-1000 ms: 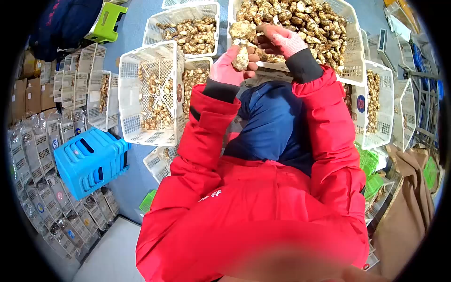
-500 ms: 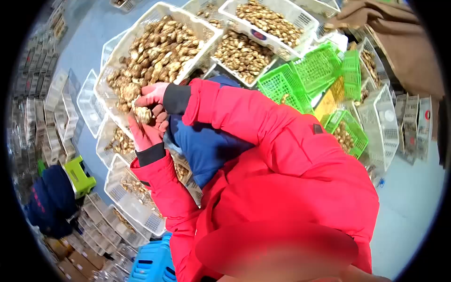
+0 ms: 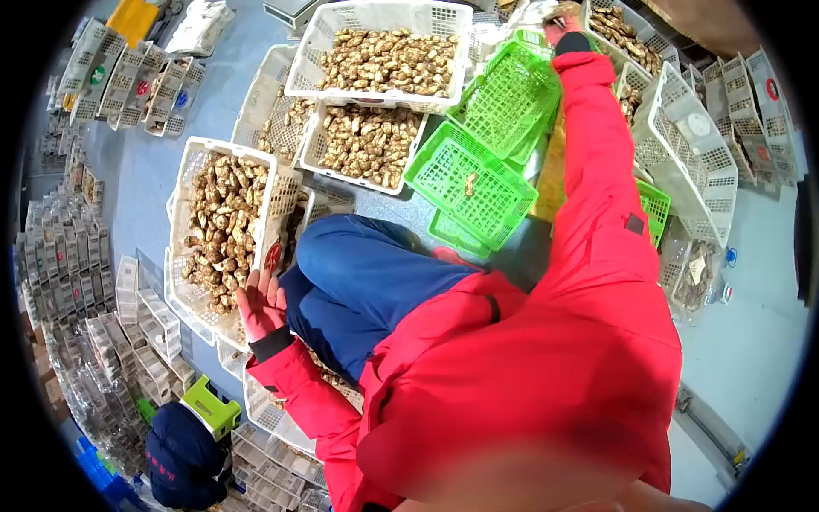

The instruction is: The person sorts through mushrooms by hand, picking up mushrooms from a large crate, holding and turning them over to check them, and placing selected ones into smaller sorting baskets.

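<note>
At the upper right, my right hand [image 3: 560, 26] stretches far out, its fingers closed on a brown lump that looks like a mushroom; the grip is small and partly hidden at the view's edge. My left hand [image 3: 262, 305] is palm up with fingers spread and holds nothing. It hovers by the near right side of a white crate [image 3: 266, 192] heaped with brown-and-white mushrooms [image 3: 223, 226]. Between the hands stand green baskets; the nearest green basket [image 3: 503, 192] has one small pale piece in it.
Another white crate of mushrooms [image 3: 465, 68] rests above a lower one [image 3: 311, 145]. A yellow basket [image 3: 550, 183] and a tilted white crate [image 3: 695, 162] are on the right. A person in dark clothing [image 3: 183, 456] is beside a lime-green stool [image 3: 212, 408] at the lower left.
Both hands were together over the large crate around a mushroom. My right hand has since swung to the upper right, while my left stays by the crate, now empty. The view has turned rightward.
</note>
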